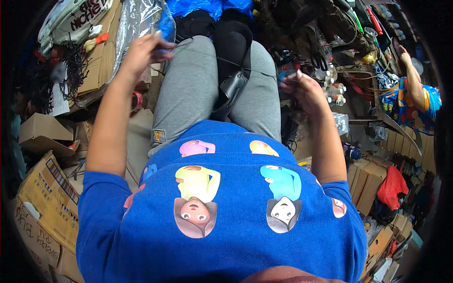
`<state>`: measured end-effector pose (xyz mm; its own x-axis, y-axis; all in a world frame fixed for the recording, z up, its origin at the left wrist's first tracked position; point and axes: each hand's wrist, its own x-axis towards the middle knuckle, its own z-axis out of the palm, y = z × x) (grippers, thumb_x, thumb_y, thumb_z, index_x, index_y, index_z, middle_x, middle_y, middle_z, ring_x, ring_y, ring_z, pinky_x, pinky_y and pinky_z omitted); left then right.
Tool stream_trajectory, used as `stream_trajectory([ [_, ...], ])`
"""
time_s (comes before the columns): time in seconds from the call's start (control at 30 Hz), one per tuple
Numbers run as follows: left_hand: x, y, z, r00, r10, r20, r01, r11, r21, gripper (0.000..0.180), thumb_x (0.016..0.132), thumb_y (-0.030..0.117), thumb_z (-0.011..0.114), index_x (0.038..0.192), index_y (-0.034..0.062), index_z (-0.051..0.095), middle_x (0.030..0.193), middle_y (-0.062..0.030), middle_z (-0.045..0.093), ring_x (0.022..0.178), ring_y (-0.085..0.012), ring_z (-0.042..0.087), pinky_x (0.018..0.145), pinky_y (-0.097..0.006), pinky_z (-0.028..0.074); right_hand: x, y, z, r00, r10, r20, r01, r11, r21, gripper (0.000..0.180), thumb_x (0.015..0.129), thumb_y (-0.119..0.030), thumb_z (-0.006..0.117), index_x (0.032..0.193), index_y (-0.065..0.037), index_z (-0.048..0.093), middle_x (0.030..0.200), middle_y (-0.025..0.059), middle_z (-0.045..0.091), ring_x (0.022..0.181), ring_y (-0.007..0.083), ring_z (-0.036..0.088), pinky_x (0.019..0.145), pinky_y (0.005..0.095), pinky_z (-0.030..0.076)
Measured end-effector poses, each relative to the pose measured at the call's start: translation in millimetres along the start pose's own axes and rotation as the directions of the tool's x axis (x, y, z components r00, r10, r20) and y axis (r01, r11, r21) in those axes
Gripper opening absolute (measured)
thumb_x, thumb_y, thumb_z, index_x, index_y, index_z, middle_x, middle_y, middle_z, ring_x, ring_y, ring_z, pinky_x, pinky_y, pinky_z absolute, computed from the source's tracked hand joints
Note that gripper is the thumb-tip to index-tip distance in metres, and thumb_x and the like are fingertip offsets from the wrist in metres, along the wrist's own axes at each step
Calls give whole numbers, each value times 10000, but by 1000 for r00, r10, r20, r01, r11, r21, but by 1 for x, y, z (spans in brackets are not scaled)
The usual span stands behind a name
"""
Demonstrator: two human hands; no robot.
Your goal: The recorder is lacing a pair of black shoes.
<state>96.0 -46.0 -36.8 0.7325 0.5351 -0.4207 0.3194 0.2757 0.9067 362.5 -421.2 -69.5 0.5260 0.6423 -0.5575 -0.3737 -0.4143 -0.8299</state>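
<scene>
Between my grey-trousered thighs stands a long black padded form [232,40], and a shiny black leather piece [233,86] sits at its near end. A thin dark thread [262,73] runs from the leather piece across my right thigh toward my right hand [304,90]. That hand is raised beside the thigh, fingers pinched together on the thread. On the other side my left hand [150,51] is lifted out past my left thigh, its fingers closed on a thin dark strand that curves over the thigh. Whether either hand also holds a needle is too small to tell.
Flattened cardboard [96,66] and clear plastic [137,28] lie at the left, above a cardboard box [45,132]. Several small capped bottles [336,89] stand at the right. Another person's arm [414,80] shows at far right, near a red bag [392,187].
</scene>
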Motion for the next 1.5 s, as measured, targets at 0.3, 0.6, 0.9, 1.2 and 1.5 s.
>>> stream_trajectory([
  [0.3,-70,-9,95,715,583,386,-628,294,721,593,738,429,786,1118,23,579,1089,-173,583,975,-363,632,829,-434,525,12,-66,31,857,-437,273,513,769,-381,654,827,-170,756,1425,-150,492,1054,-11,521,828,65,509,748,216,458],
  [0.6,-55,-12,118,739,344,580,-673,416,611,542,721,202,761,1177,19,533,1057,-193,619,998,-392,622,869,-433,505,33,-105,99,924,-354,145,266,322,-909,671,691,-452,831,1147,2,641,991,184,693,958,286,676,841,370,518],
  [0.9,-49,-27,105,674,364,643,-728,475,494,522,725,188,771,1197,46,599,1054,-155,635,921,-307,658,820,-389,531,15,-64,95,963,-251,101,259,744,-616,393,777,-263,826,1003,-34,600,762,-12,587,692,80,548,641,226,441],
  [1.2,-60,-36,118,660,537,525,-740,343,579,395,734,264,757,1039,62,607,990,-135,581,860,-355,643,782,-436,533,-90,-136,147,457,-604,653,697,699,160,405,760,-332,794,973,3,716,995,118,619,817,202,582,709,286,447],
  [1.5,-62,-31,120,684,513,518,-719,353,599,423,724,283,768,1042,59,601,989,-125,584,831,-348,642,766,-435,532,-145,-128,212,161,-780,605,-24,609,792,327,814,-289,740,901,20,679,941,138,579,660,167,526,548,251,399],
])
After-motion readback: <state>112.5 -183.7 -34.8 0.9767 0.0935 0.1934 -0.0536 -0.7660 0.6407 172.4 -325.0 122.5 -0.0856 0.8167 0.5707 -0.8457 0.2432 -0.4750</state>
